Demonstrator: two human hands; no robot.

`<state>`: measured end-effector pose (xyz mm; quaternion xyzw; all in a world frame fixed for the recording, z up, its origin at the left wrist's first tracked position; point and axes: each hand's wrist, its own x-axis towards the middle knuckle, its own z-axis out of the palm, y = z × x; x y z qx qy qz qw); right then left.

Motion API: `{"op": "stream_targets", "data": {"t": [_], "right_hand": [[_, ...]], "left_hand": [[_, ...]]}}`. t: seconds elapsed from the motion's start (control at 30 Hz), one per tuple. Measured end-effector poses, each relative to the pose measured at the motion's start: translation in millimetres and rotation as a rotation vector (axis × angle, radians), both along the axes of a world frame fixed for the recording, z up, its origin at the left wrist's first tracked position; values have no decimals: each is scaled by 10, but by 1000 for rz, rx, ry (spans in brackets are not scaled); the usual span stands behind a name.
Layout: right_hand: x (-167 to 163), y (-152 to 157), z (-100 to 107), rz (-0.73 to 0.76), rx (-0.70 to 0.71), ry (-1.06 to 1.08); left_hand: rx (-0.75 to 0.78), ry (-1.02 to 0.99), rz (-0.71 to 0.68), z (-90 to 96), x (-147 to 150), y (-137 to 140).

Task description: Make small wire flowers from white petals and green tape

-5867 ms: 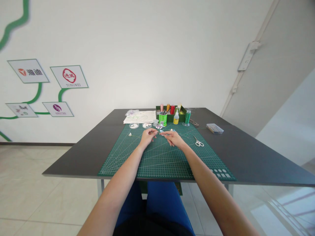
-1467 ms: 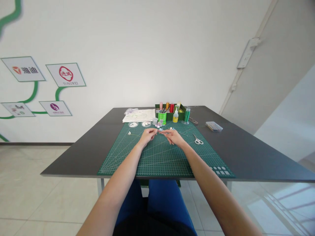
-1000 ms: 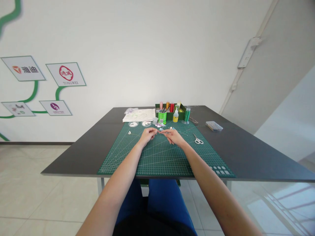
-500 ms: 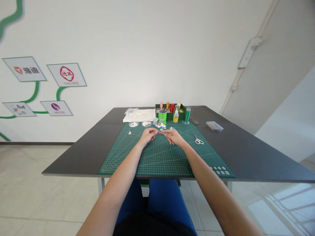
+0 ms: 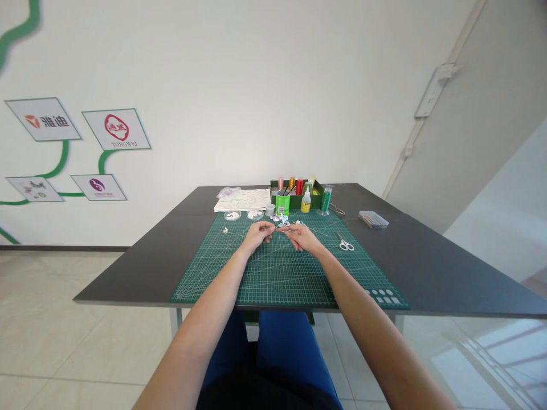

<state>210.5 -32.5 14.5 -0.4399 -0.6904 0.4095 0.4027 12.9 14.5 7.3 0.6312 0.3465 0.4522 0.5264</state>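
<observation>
Over the green gridded cutting mat [image 5: 273,279], the left hand [image 5: 258,234] pinches the shiny purple-and-blue petalled flower [image 5: 284,220], its base hidden by fingers; whether the stretched-out right hand [image 5: 301,237] grips too, I cannot tell. The petals have turned since a second ago. Behind, a bright-green cylindrical can [image 5: 282,203] hides thin dark sticks' lower ends.

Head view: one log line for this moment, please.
left hand: near flower, hold unclear; right hand: opposite, hold unclear; scissors: on cutting mat

blk table [image 5: 427,267] w/ grn mat [image 5: 277,279], wht sheets [image 5: 252,200], grn tray [image 5: 317,203] & clr case [image 5: 373,220].
</observation>
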Motion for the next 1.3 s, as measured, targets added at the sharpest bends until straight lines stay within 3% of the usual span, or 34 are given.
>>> {"op": "stream_targets", "data": {"t": [0.37,0.93,1.3], "right_hand": [[-1,25,-25,19,-9,-1],[2,-11,1,42,-9,-1],[11,3,-6,26,6,-18]], "left_hand": [[-16,-13,-18,9,-1,0],[52,-139,74,57,-3,-6],[13,-114,93,45,-25,7]]}}
